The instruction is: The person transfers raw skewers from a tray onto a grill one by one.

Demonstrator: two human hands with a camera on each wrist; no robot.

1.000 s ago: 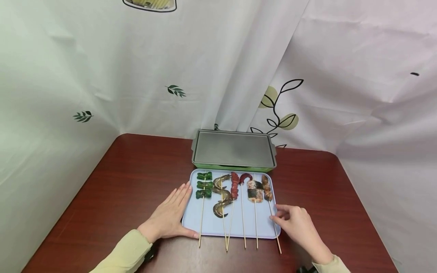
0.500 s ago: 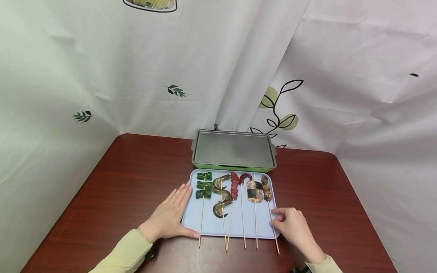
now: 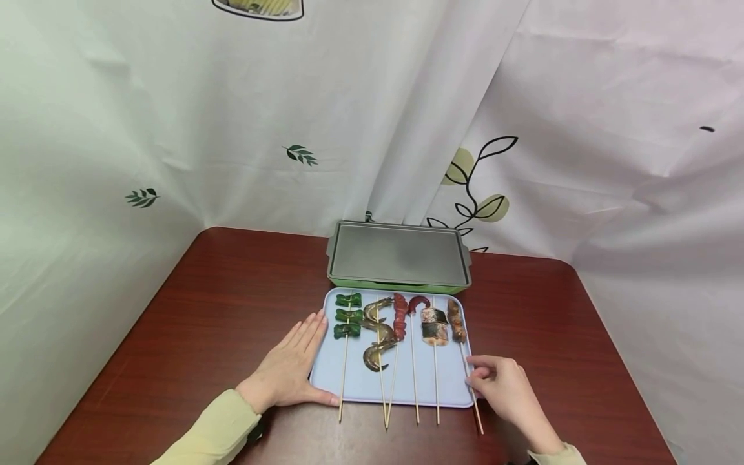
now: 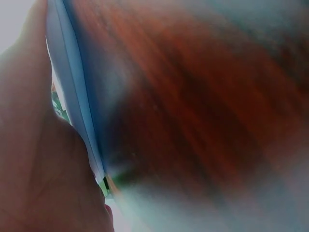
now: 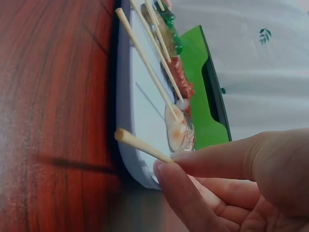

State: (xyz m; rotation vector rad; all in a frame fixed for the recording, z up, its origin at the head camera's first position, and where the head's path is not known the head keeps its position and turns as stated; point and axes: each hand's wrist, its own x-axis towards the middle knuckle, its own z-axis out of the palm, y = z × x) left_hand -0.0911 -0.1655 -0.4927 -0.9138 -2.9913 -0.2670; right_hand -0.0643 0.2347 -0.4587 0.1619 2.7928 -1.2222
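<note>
A pale blue tray [image 3: 360, 387] carries several skewers laid side by side, handles toward the person. My left hand [image 3: 287, 365] rests along the tray's left rim with straight fingers, its thumb at the front corner beside the green pepper skewer [image 3: 347, 315]. At the right end lies a skewer of brown pieces [image 3: 456, 321]. My right hand [image 3: 504, 387] pinches its wooden stick between thumb and forefinger; the right wrist view shows the stick's blunt end [image 5: 130, 139] past the fingertips. Between them lie a shrimp skewer [image 3: 379, 332], a red one [image 3: 399, 316], a tentacle [image 3: 417, 303] and fish chunks [image 3: 434, 330].
Right behind the tray stands a green griddle [image 3: 401, 252] with a flat grey plate. The reddish-brown table [image 3: 232, 310] extends on both sides. White printed cloth [image 3: 244, 129] hangs around it. In the left wrist view the picture is mostly blurred table.
My right hand shifted left, then back right with the stick it pinches. The brown pieces look turned and narrower, and the stick's near end sits slightly farther right. My left hand stays put.
</note>
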